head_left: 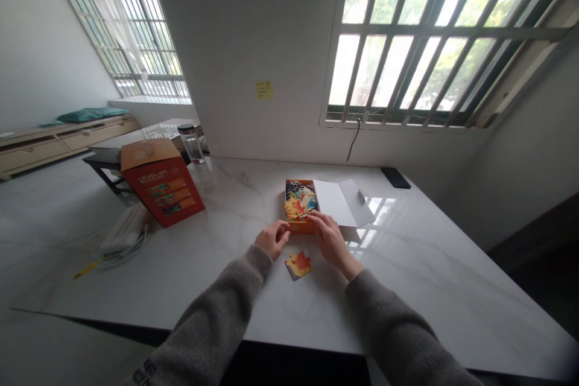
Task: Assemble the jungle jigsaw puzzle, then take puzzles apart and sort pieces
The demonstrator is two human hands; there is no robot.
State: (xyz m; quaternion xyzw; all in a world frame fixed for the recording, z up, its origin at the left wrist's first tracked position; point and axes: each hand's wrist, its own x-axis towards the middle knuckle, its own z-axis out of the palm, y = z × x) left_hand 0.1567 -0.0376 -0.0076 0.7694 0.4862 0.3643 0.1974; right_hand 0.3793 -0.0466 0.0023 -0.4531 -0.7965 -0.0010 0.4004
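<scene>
An open orange puzzle box (302, 228) full of colourful jigsaw pieces (299, 196) lies on the marble-patterned table. Its white lid flap (335, 202) is folded out to the right. My left hand (272, 239) is curled in at the box's front left corner; what its fingers hold, if anything, is hidden. Over the box's front right part, my right hand (329, 237) has its fingers stretched onto the pieces, with none plainly gripped. Between my hands, nearer to me, a few joined yellow and orange jigsaw pieces (298, 264) lie flat on the table.
A red puzzle carton (169, 190) stands tilted at the left, beside a white power strip with cable (124, 235). Behind it is a glass bottle (193, 148). A black phone (395, 178) lies at the back right. The wall (271, 139) bounds the table's far edge.
</scene>
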